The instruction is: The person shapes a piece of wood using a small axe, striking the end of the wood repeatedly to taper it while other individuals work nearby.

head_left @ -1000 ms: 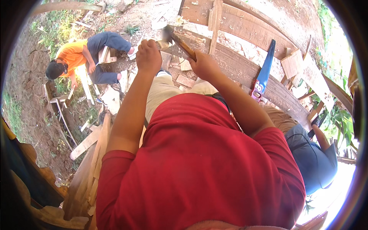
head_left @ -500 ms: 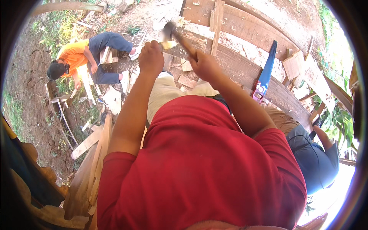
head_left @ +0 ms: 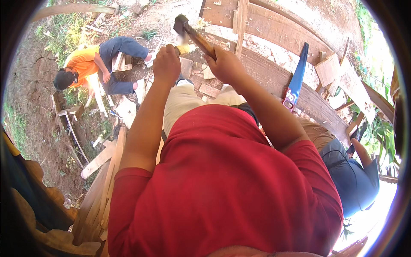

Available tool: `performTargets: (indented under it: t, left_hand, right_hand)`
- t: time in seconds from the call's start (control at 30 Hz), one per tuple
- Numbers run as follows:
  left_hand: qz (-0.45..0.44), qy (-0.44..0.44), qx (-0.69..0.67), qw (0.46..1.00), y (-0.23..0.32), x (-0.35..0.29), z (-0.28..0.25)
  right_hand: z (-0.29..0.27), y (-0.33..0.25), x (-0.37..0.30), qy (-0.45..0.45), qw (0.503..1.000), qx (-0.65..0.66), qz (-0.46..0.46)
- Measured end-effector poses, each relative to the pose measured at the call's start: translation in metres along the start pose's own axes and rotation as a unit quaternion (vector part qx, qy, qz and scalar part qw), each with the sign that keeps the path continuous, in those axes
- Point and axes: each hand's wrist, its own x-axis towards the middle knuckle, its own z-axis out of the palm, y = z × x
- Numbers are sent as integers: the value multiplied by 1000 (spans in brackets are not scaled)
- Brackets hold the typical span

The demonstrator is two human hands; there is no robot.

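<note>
Beyond the front of the red shirt [head_left: 222, 180], the right hand [head_left: 224, 67] has its fingers wrapped around the wooden handle of a hammer-like tool [head_left: 200, 41], well back from its dark head, probably for reach and to spare the knuckles. Near that head, the left hand [head_left: 167, 66] is closed in a fist around a yellowish piece [head_left: 184, 49] — only one end shows past the fingers, so I cannot tell whether it is a handle or a length of wood. The fist seems set to steady the piece while leaving that end bare; blur beneath the head hides whether tool and piece touch. Just past the hands lie small wood offcuts [head_left: 209, 90], and a long plank [head_left: 269, 73] slants away to the right. Across it lies a blue-bladed saw [head_left: 296, 79], handle toward the wearer's side, which would make it easy to pick up. Farther out, a co-worker in an orange shirt [head_left: 84, 59] sits among wood pieces at the left — and another person in a blue-grey top [head_left: 351, 182] bends close by at the right.
</note>
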Motion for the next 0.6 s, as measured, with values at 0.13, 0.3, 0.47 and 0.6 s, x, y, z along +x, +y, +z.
performTargets:
  t: [0.13, 0.3, 0.47, 0.6]
  left_hand:
    - [37, 33, 21, 999, -3, -6, 8]
    - [12, 5, -2, 1000, -5, 1, 3]
    - [8, -3, 5, 1000, -1, -13, 6]
    - [8, 2, -21, 1000, -2, -1, 3]
  right_hand:
    - [24, 39, -8, -10, 999, -51, 15]
    - [-3, -6, -4, 5, 1000, -9, 16]
    - [16, 31, -12, -23, 997, -68, 18]
    - [8, 15, -12, 0, 1000, -20, 3]
